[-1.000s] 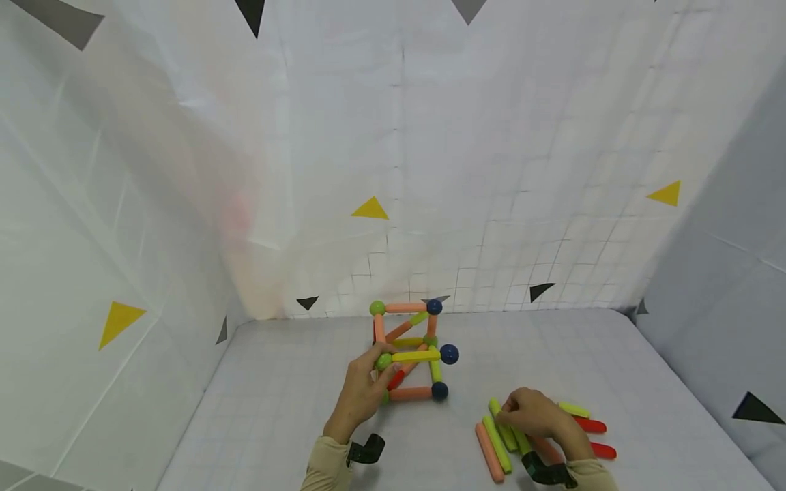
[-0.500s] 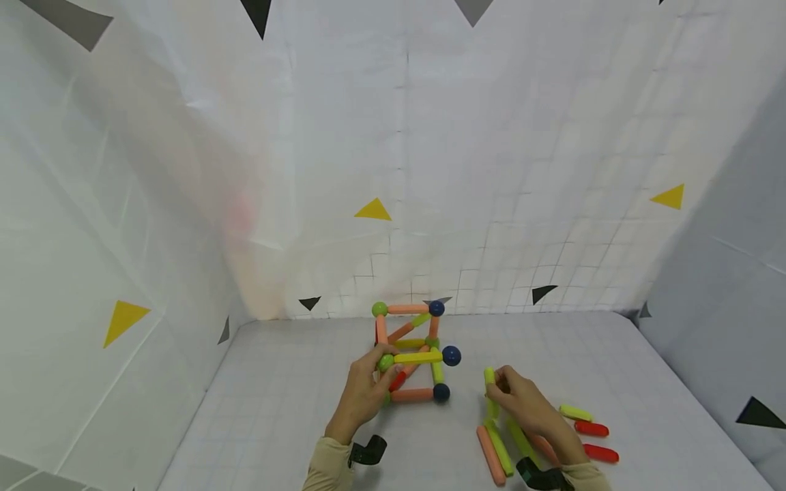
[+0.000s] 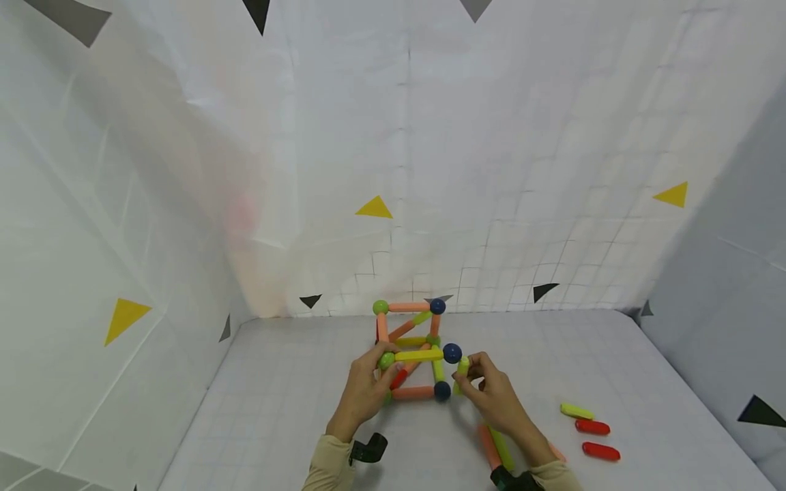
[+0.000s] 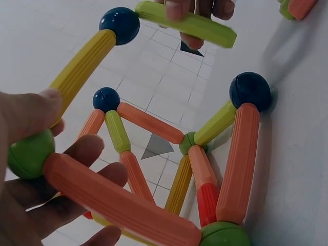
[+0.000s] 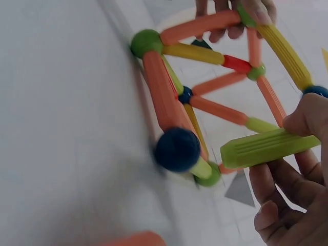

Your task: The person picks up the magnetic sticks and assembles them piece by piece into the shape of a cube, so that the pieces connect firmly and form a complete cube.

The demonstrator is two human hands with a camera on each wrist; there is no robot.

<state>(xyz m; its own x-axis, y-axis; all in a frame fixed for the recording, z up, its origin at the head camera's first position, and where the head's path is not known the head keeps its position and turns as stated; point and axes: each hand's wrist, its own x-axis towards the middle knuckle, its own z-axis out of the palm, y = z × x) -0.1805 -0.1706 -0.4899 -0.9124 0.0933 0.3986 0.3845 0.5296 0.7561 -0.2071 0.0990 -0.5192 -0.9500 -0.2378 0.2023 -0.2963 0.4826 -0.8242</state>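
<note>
A frame of magnetic rods and balls stands at the middle of the table, with orange rods point(image 3: 413, 393), a yellow rod point(image 3: 417, 355) and blue and green balls. My left hand point(image 3: 362, 389) holds its near upper corner, thumb on the yellow rod beside a green ball point(image 4: 32, 154), other fingers behind an orange rod point(image 4: 118, 200). My right hand point(image 3: 497, 395) pinches a yellow-green magnetic rod point(image 5: 269, 146) between thumb and fingers. In the left wrist view, that rod's end meets or nearly meets the blue ball point(image 4: 119, 25) at the yellow rod's far end; contact is unclear.
Right of my right hand lie a short yellow-green rod point(image 3: 577, 410) and two red rods point(image 3: 601, 451). An orange rod point(image 3: 489, 447) and a yellow-green rod point(image 3: 501, 448) lie partly under my right forearm. White sheeting point(image 3: 491, 170) walls the table's back and sides.
My right hand picked a yellow-green rod from the loose pile and carried it left and up to the blue ball. My left hand stays on the frame's corner.
</note>
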